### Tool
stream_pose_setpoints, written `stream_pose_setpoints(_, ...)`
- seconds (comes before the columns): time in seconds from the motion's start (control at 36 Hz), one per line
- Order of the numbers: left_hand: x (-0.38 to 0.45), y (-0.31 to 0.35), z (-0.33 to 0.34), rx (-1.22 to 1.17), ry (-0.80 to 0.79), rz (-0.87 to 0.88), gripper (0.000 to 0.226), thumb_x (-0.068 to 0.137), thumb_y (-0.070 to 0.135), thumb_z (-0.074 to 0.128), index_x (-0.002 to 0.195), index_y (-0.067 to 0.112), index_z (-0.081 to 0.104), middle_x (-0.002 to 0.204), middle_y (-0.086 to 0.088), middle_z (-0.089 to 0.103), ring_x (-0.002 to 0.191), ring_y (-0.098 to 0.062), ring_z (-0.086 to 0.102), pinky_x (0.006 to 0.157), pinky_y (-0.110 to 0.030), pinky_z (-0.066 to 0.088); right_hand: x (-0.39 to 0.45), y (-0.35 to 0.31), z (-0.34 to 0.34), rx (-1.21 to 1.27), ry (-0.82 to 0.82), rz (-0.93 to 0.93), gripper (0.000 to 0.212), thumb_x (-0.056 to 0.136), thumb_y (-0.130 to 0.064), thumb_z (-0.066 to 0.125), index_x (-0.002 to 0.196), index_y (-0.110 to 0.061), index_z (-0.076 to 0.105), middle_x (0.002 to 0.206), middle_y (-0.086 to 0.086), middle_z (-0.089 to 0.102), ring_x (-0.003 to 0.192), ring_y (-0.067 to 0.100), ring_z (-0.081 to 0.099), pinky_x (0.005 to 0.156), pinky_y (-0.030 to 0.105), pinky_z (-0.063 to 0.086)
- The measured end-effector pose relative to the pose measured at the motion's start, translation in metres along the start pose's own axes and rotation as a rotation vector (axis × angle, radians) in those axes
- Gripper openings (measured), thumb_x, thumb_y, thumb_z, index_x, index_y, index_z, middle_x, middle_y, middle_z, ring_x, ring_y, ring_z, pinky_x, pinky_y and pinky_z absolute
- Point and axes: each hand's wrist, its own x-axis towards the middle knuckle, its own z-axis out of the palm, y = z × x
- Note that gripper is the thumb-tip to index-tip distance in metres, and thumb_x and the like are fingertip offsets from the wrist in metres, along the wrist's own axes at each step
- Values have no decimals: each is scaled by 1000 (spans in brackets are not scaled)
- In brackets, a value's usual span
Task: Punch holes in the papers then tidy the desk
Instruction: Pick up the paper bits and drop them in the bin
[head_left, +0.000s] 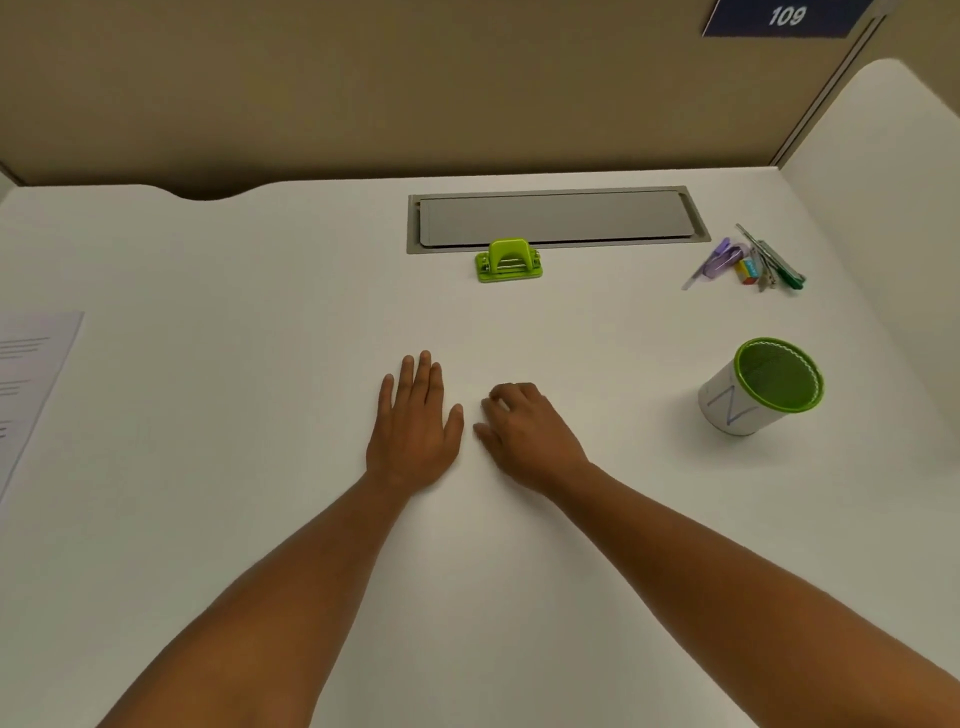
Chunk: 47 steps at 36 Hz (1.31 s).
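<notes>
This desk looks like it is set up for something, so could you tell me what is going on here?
Nothing is being handled yet. The left hand lies flat on the desk and the right hand rests beside it, fingers curled, both empty. The green hole punch sits untouched further back, the papers lie at the left edge, and loose pens lie beyond the empty green pen cup on the right.

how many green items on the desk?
3, maybe more. Hole punch at the back centre by the grey hatch; green-rimmed pen cup on the right; a green pen in the back-right stationery pile, which may hide others.
</notes>
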Motion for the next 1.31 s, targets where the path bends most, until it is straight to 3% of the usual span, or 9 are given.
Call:
stream_pose_setpoints(0.14, 0, 2, -1, -9, 4, -14, 67, 99, 45, 22, 155, 9, 15, 164, -7, 6, 152, -22, 1, 123, -45, 5, -16, 16, -9, 5, 9, -47, 22, 97, -18, 55, 98, -3, 72, 105, 10, 66, 94, 31, 59, 75, 40, 51)
stream_pose_setpoints(0.36, -1, 3, -3, -8, 8, -15, 67, 99, 43, 25, 155, 9, 17, 164, -7, 7, 152, -22, 2, 123, -44, 5, -17, 37, -18, 74, 58, 352, 15, 93, -9, 49, 90, -5, 64, 88, 11, 57, 81, 29, 52, 63, 38, 49)
stream_pose_setpoints(0.53, -2, 3, -3, -2, 23, -14, 66, 99, 43, 25, 154, 8, 19, 164, -8, 10, 152, -23, 5, 122, -45, 7, -13, 14, -10, 81, -6, 207, 16, 91, -4, 49, 96, -8, 64, 90, 8, 60, 82, 28, 52, 66, 38, 46)
stream_pose_setpoints(0.64, -2, 4, -5, 3, 13, -14, 66, 99, 43, 24, 154, 7, 18, 164, -9, 9, 152, -24, 4, 122, -46, 7, -2, 13, -11, 101, 73, 264, 26, 89, -1, 54, 109, -8, 69, 101, 10, 65, 90, 32, 54, 71, 38, 48)
stream_pose_setpoints(0.75, -1, 4, -5, 11, -2, -11, 66, 99, 43, 22, 155, 7, 17, 164, -9, 8, 152, -24, 3, 122, -46, 6, -3, 11, -7, -41, 2, 193, 29, 85, 1, 51, 107, -8, 68, 105, 9, 62, 90, 31, 51, 71, 35, 41)
stream_pose_setpoints(0.83, -1, 4, -4, 21, 3, -17, 67, 98, 44, 18, 154, 7, 18, 164, -9, 8, 152, -24, 3, 122, -46, 5, -14, 11, -6, -69, -14, 143, 27, 85, 1, 54, 106, -9, 69, 104, 8, 63, 89, 30, 52, 72, 38, 44)
stream_pose_setpoints(0.92, 0, 3, -2, 21, -1, -18, 70, 96, 45, 14, 154, 7, 19, 164, -10, 9, 152, -25, 3, 122, -47, 7, -20, 14, -8, 6, -1, 182, 19, 91, -14, 59, 107, -12, 68, 103, 6, 62, 91, 30, 52, 74, 38, 46)
stream_pose_setpoints(1.03, 0, 2, -2, 23, 1, -10, 72, 95, 47, 9, 154, 6, 21, 164, -11, 10, 152, -26, 6, 121, -48, 9, -18, 14, -8, 109, -65, 237, 35, 89, -36, 65, 115, -13, 64, 107, 6, 58, 98, 27, 49, 82, 38, 45)
stream_pose_setpoints(1.31, 2, 1, -1, 15, -19, -8, 72, 95, 47, 10, 154, 7, 17, 164, -11, 8, 152, -26, 3, 122, -48, 7, -11, 6, 2, 89, 29, 148, 12, 95, -11, 54, 93, -8, 66, 88, 7, 62, 82, 26, 52, 69, 38, 47)
